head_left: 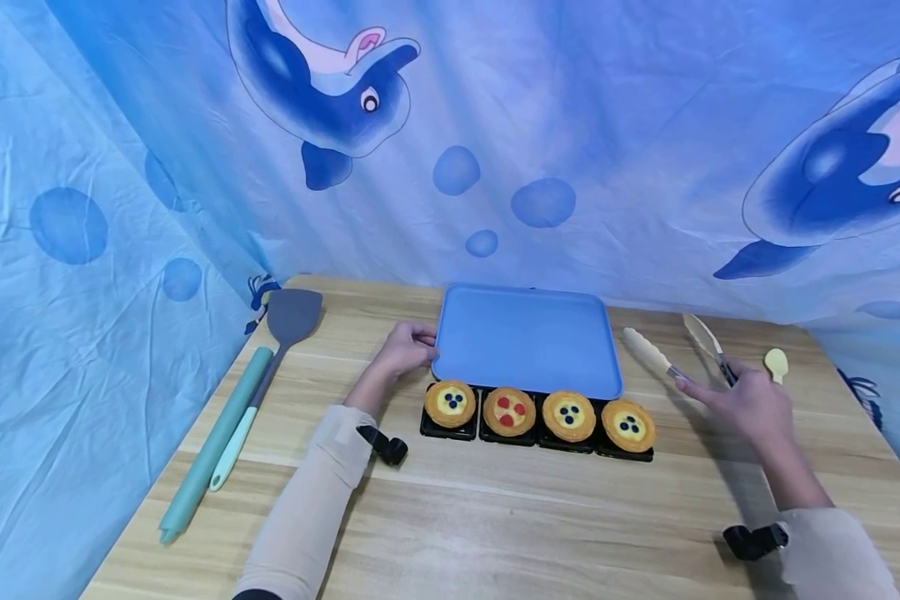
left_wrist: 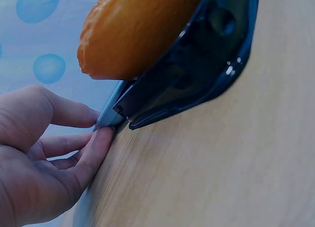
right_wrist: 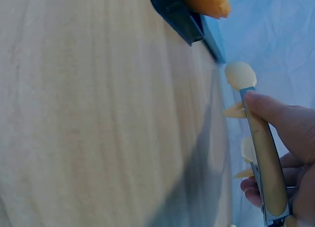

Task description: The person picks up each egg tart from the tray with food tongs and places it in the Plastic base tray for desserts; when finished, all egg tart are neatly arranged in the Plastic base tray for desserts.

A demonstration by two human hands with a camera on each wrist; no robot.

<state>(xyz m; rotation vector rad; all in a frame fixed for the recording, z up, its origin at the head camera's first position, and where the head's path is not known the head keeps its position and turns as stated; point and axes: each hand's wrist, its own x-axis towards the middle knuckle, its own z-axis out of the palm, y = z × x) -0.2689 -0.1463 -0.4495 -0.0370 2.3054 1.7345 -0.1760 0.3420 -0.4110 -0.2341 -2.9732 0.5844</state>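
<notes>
My left hand point(head_left: 407, 350) pinches the left rim of a blue rectangular tray point(head_left: 528, 342), which lies at the back of the table. In the left wrist view the thumb is on one side of the tray edge point(left_wrist: 109, 109) and the fingers on the other. My right hand point(head_left: 756, 404) grips a pair of tongs point(right_wrist: 268, 163) with pale scalloped tips, their arms spread apart, right of the tray. Several egg tarts stand in a row of black holders along the tray's front edge: one with red dots point(head_left: 508, 412), the others with dark dots, such as the leftmost tart point(head_left: 451, 404).
At the left lie a teal rolling pin point(head_left: 217, 442) and a grey spatula point(head_left: 294, 315) with a mint handle end. A small pale yellow spoon point(head_left: 776, 362) is behind my right hand. A blue dolphin-print curtain point(head_left: 607, 125) hangs along the table's back and sides.
</notes>
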